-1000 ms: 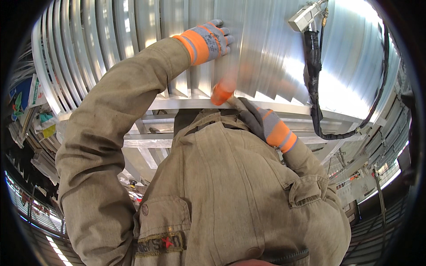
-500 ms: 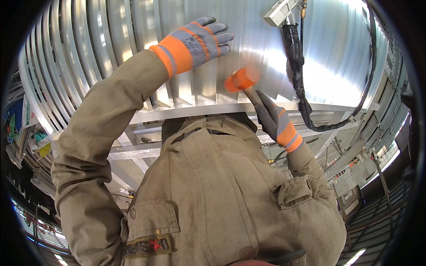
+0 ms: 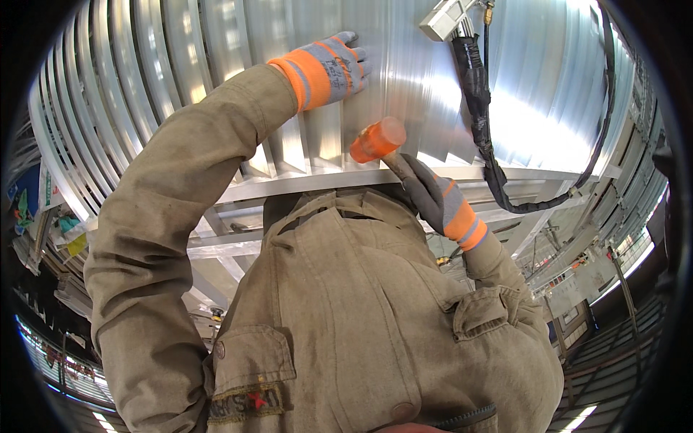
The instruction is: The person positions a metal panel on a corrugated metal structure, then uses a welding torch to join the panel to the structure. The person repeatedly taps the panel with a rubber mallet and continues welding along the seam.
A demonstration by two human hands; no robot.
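My right hand (image 3: pixel 440 202), in a grey and orange work glove, is closed round the wooden handle of a mallet (image 3: pixel 378 140). The mallet's orange head is held over the near edge of a row of silvery metal slats (image 3: pixel 289 142). Farther up, my left hand (image 3: pixel 333 71), gloved alike, lies with its fingers stretched against the metal, near where spaced slats meet a closely packed stretch. Its palm and thumb are hidden.
At the right, a grey tool head (image 3: pixel 442 20) on a black-wrapped cable (image 3: pixel 476 108) rests over the slats; its hose loops rightward. A metal frame rail (image 3: pixel 346 178) runs along the near side. Metal lengths (image 3: pixel 635 180) are stacked at far right.
My left hand has shifted a little right, its fingers now closer against the metal. The mallet has moved slightly left and down with my right hand still gripping it.
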